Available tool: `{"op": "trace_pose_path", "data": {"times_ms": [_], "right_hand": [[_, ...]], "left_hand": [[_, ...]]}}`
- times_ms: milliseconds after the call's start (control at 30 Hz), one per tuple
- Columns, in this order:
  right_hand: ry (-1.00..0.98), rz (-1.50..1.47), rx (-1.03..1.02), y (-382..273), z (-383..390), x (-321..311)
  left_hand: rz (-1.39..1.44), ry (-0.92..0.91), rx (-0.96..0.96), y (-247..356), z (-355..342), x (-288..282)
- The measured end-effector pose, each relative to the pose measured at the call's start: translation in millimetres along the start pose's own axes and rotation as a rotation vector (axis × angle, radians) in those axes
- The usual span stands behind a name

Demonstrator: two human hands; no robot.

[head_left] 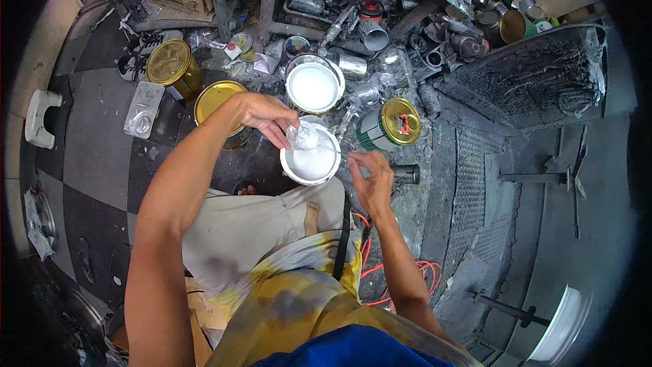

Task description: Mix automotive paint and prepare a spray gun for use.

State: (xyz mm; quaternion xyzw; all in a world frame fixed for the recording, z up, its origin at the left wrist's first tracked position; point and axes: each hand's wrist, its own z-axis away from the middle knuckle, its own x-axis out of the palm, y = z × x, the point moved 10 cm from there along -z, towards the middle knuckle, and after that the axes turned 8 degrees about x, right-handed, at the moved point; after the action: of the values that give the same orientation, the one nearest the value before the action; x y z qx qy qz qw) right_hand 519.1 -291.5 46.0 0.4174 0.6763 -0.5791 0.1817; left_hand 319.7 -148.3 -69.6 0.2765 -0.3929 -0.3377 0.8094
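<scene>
My left hand (270,121) is closed on a clear plastic cup (302,134), tilted over a white bucket (316,182) of white paint. Between the fingers of my right hand (372,178) is a thin stick (337,154), reaching from the right toward the bucket's rim; its tip is hard to make out. Just beyond stands a second bucket (341,80) with white contents. A gold-topped can (401,122) with a green and white side is to the right of the open bucket. To its left, partly behind my left forearm, is another gold-lidded can (216,95).
Farther left stand a gold can (169,63) and a clear plastic container (143,110). Paint-crusted cups and cans (353,63) crowd the far side. A dark metal cylinder (407,174) lies right of my right hand, and an orange hose (428,269) curls on the floor.
</scene>
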Motion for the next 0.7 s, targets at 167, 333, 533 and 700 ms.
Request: {"op": "trace_pose_path", "data": {"times_ms": [167,333,533,700], "right_hand": [[-0.12,0.114,-0.042,13.1,-1.5,52.1],[-0.134,0.234,-0.111,12.4,-12.4,90.5],[-0.348,0.302,0.033,38.7,-3.6,139.1],[-0.34,-0.139,0.391,98.3,-1.4,114.0]], "left_hand": [[-0.019,-0.014,0.03,-1.0,-2.1,-5.3],[-0.119,0.065,0.031,1.1,2.9,-17.2],[-0.155,0.146,0.05,6.7,8.2,-24.9],[-0.17,0.108,0.06,9.3,6.4,-27.2]]}}
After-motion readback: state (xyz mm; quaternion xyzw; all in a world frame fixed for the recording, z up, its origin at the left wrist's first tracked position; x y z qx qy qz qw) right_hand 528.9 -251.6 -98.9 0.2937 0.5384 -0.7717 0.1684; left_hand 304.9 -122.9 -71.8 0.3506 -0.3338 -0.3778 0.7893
